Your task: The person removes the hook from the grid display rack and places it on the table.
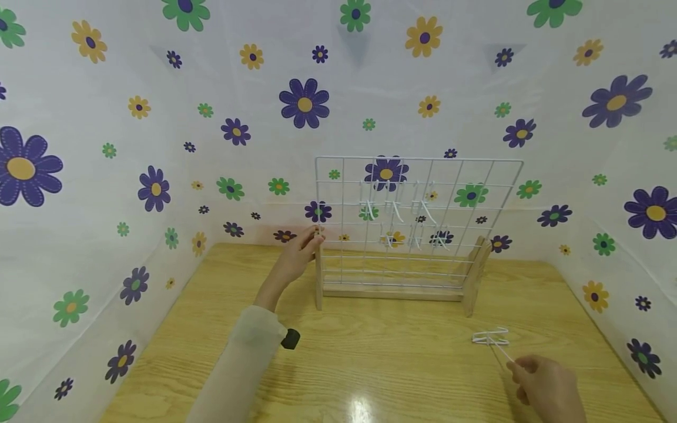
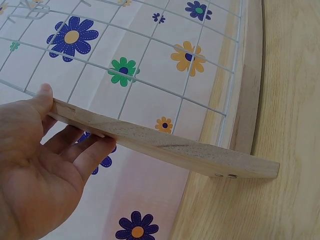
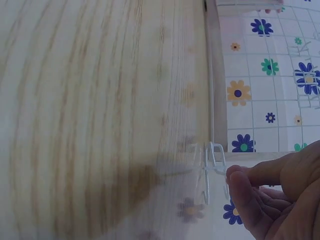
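Observation:
In the head view, a white wire grid rack (image 1: 418, 158) stands upright between two wooden end posts. My left hand (image 1: 296, 257) grips the left wooden post (image 1: 319, 285) near its top. The left wrist view shows the thumb (image 2: 46, 95) on one side of this post (image 2: 170, 142) and fingers against the other. At the lower right, my right hand (image 1: 547, 385) pinches the stem of a white wire hook (image 1: 490, 342) between thumb and fingertips. The hook's double-pronged wire end (image 3: 207, 185) points away from the hand, in front of the rack and above the table.
Several white hooks (image 1: 396, 212) hang on the grid's middle in two rows. A wooden bar (image 1: 391, 292) joins the posts low down. The rack stands on a wood-grain table (image 1: 338, 364), with flower-patterned white sheeting (image 1: 254, 94) behind and at both sides.

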Available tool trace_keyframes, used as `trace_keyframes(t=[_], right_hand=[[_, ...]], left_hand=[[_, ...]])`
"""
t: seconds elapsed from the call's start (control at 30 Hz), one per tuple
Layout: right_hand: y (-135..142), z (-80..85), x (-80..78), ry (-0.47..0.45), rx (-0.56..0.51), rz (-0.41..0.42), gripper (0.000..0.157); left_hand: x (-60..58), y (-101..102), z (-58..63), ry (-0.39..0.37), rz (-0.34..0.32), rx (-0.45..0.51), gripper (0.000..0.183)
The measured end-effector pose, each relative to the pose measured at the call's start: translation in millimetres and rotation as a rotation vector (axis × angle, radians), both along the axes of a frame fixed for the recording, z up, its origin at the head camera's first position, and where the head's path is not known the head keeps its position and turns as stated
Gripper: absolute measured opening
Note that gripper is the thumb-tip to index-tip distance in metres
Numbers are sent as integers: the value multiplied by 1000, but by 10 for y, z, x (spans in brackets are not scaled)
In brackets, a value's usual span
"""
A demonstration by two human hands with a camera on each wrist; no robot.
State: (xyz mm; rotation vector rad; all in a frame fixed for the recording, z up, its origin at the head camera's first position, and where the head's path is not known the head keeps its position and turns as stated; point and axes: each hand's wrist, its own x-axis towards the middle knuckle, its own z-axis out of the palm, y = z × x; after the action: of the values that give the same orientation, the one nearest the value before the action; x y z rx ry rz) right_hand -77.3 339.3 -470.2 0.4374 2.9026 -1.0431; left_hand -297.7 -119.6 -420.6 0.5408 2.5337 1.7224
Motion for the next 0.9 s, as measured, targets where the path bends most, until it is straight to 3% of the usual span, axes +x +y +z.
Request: trace_keyframes(t=[0.27, 0.5, 0.77, 0.9], right_hand=[[15, -80, 20, -67, 18, 44, 29], [91, -150, 14, -84, 155, 113, 26], [154, -187, 14, -228, 157, 123, 44], [152, -212, 11, -222, 166, 129, 40]], left_hand=[[13, 3, -2, -12, 8, 2, 52], [6, 7, 8, -11, 11, -11, 53], [17, 4, 17, -19, 10, -10, 56], [19, 2, 16, -20, 12, -16, 56]])
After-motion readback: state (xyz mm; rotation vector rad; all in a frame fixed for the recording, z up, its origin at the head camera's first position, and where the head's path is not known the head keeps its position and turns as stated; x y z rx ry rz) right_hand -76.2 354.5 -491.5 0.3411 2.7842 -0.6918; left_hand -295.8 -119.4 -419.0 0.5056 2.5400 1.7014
